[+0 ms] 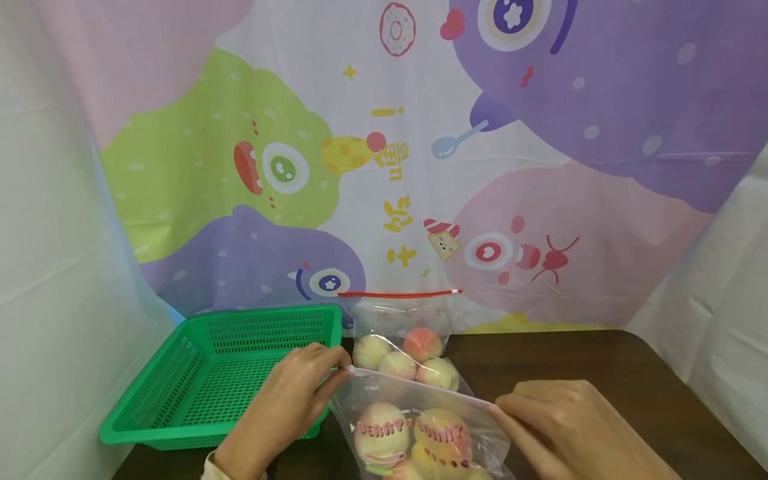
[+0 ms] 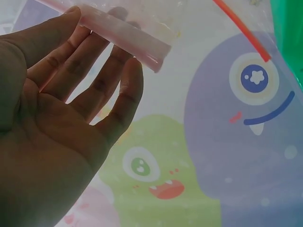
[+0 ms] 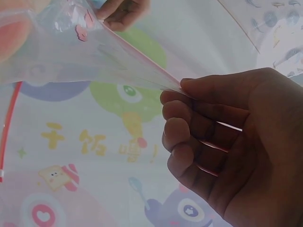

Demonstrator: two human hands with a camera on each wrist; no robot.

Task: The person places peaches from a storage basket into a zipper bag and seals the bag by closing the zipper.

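A clear zip bag printed with pink lettering and holding several peaches is in front of me in the head view. My left hand pinches the left end of its pale top edge between thumb and fingers. At the opposite end, my right hand pinches the corner between thumb and forefinger, as the right hand in its wrist view also shows. The edge is stretched between both hands. The lower part of the bag runs out of the head view.
Just behind stands a second clear bag with a red zip strip and several peaches. A green plastic basket is on the left of the dark wooden table. A cartoon-printed cloth hangs behind.
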